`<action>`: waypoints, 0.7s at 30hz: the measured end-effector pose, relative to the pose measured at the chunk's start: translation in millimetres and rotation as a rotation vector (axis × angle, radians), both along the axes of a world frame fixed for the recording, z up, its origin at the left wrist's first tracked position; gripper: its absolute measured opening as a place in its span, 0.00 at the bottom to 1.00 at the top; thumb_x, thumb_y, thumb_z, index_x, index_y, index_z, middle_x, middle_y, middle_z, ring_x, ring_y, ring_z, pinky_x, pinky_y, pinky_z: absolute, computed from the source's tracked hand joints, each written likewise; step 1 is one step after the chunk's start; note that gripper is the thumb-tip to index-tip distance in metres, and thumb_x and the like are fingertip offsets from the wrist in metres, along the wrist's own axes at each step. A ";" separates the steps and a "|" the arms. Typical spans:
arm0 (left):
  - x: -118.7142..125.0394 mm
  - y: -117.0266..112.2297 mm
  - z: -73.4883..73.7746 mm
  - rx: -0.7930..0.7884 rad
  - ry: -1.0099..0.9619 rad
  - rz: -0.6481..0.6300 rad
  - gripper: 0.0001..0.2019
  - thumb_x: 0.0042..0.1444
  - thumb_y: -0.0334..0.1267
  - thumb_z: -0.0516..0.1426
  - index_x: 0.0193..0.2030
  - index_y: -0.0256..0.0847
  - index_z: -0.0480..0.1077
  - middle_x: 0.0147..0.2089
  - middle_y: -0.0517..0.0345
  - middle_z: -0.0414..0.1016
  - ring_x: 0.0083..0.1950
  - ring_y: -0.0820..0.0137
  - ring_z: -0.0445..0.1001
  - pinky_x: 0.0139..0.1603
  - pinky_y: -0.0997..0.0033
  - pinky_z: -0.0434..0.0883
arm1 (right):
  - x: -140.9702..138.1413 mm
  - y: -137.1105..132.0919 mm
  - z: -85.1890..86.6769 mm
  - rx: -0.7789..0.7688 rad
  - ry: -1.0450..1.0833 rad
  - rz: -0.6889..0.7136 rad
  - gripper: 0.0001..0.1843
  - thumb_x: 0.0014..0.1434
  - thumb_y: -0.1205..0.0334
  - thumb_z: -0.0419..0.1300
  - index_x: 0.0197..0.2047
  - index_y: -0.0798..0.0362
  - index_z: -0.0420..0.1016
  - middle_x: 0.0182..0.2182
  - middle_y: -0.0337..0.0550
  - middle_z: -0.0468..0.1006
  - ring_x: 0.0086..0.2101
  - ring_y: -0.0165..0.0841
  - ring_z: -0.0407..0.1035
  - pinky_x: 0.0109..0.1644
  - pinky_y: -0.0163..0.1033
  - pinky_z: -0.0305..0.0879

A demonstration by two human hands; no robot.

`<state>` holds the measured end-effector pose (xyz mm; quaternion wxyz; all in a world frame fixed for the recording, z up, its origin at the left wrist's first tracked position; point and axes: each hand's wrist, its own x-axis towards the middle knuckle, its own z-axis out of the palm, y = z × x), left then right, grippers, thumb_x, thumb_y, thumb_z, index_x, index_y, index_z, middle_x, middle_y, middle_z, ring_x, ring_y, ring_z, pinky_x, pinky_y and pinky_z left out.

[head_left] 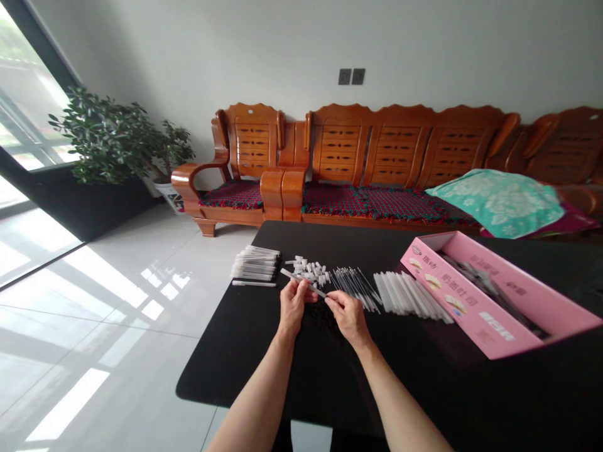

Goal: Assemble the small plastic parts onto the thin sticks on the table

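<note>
A slim whitish pen (318, 291) spans the gap between my two hands, just above the black table (264, 370). My left hand (293, 304) is closed around its middle, the capped-looking end sticking out to the upper left. Thumb and fingers of my right hand (347, 314) pinch its other end. Behind my hands lie loose white pen caps (311, 269). Dark pen refills (358, 285) are spread beyond my right hand, with a row of translucent pen barrels (409, 295) beside them. To the left, capped pens (257, 262) form a stack, one pen (254, 284) lying apart in front.
An open pink box (464, 314) with dark contents stands on the table's right side. Small dark pieces (325, 320) near my hands are hard to make out. Beyond are a wooden sofa (339, 138), a teal cloth (509, 201) and a potted plant (113, 138).
</note>
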<state>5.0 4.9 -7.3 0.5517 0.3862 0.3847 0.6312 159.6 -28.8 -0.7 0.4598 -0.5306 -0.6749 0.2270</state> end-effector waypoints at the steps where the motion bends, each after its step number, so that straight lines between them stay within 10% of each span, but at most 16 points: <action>1: 0.2 0.0 -0.1 -0.001 0.002 0.009 0.22 0.52 0.54 0.65 0.36 0.33 0.73 0.25 0.57 0.76 0.24 0.72 0.76 0.27 0.73 0.76 | -0.2 -0.3 0.1 0.014 -0.006 -0.002 0.12 0.63 0.56 0.58 0.37 0.54 0.78 0.25 0.41 0.78 0.25 0.31 0.69 0.29 0.33 0.60; 21: -2.3 0.7 3.1 -0.022 -0.044 0.017 0.21 0.51 0.53 0.66 0.35 0.34 0.72 0.23 0.58 0.75 0.22 0.72 0.74 0.25 0.75 0.73 | 0.1 -2.0 1.1 -0.007 0.012 0.000 0.14 0.65 0.54 0.55 0.37 0.55 0.76 0.23 0.41 0.76 0.22 0.30 0.67 0.26 0.32 0.58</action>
